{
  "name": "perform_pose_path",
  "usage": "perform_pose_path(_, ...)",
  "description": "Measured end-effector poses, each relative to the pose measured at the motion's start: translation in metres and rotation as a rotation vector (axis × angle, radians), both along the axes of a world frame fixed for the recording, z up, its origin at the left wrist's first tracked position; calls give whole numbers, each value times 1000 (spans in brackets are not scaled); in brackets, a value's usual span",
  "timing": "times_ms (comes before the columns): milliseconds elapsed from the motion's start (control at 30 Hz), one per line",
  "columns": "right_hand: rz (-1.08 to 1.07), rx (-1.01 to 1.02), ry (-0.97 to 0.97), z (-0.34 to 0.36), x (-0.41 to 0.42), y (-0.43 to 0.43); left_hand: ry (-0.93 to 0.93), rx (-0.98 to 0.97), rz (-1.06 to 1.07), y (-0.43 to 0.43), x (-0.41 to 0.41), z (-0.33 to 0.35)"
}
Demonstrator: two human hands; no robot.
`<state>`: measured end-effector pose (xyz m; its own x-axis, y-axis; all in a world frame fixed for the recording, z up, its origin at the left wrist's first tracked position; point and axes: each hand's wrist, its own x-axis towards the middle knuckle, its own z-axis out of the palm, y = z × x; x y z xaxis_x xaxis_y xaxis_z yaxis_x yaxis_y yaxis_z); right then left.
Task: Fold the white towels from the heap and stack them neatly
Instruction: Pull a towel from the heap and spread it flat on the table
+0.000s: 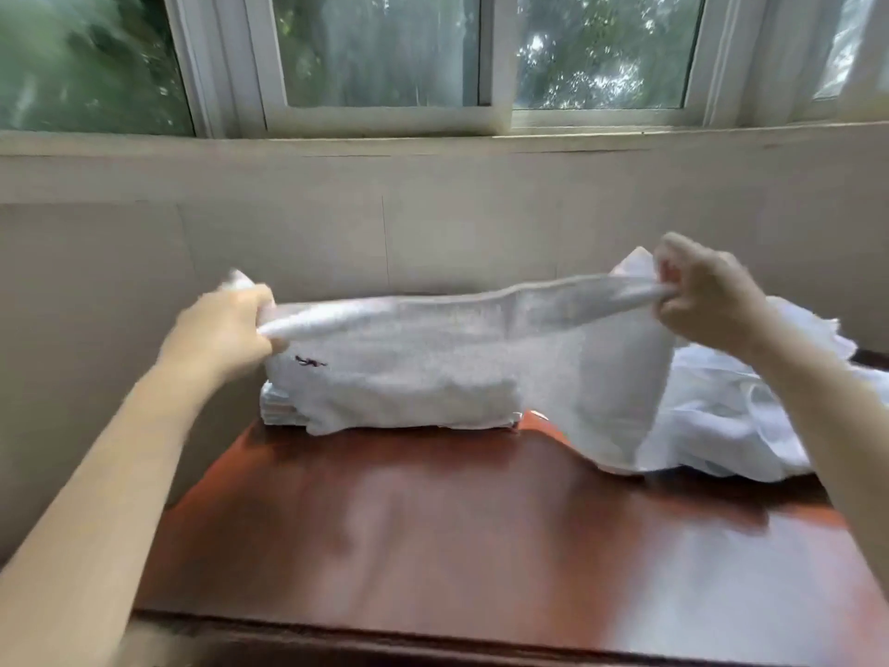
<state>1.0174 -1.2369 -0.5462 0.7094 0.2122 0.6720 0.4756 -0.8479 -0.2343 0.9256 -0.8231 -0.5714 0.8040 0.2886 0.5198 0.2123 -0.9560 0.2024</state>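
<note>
left hand (226, 329): fingers pinch left corner of white towel (457, 358) | right hand (707, 300): fingers pinch right corner | towel stretched mid-frame above worktop (433, 546) | folded stack (276, 409) behind, centre-left | heap (750, 416) right

Probably a home room: polished wooden table (433, 522), sliding windows (385, 55) (trees outside), plain beige wall (433, 223).

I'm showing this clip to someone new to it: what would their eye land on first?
The white towel, stretched between the left hand and right hand, each gripping an upper corner. Behind it a folded stack peeks out on the left of the glossy red-brown table, and the loose heap lies on the right.
</note>
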Motion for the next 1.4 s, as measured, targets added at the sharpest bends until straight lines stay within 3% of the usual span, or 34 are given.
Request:
perform_pose_path(33,49,-167,191,-16,-10,-4,225,56,-15,0,-13,-16)
perform_pose_path(100,105,-517,764,-52,-30,-11,737,78,-52,-2,-35,-52)
perform_pose_path(167,127,-662,1305,-88,-41,-13,1128,-110,-47,-9,-50,-84)
perform_pose_path(200,137,-655,1415,-104,-42,-12,1187,-168,-43,-11,-51,-99)
perform_pose_path(267,134,-565,1302,-134,-39,-7,1046,-131,-82,-14,-44,-127)
perform_pose_path(367,77,-383,890,-181,-29,7,662,-144,-168,-29,-34,-174)
perform_pose_path(500,-93,-481,621,-222,-29,23,501,-54,-60,-43,-36,-220)
perform_pose_path(567,-154,-591,677,-218,-24,25,470,-53,32,-36,-36,-222)
perform_pose_path(700,-252,-885,988,-203,-16,24,567,-6,174,-17,-37,-214)
perform_pose_path(800,-274,-785,842,-209,-15,31,531,8,215,-7,-35,-212)
perform_pose_path(933,-125,-537,613,-230,-5,65,388,-58,168,1,-4,-213)
perform_pose_path(1033,-131,-369,707,-236,13,76,407,-173,3,8,28,-213)
perform_pose_path(1167,-184,-202,957,-225,48,67,657,-427,-73,31,58,-191)
perform_pose_path(1300,-256,-220,1058,-212,70,61,939,-269,-77,45,73,-172)
perform_pose_path(1400,-247,-275,1126,-210,90,52,885,-204,-146,49,81,-174)
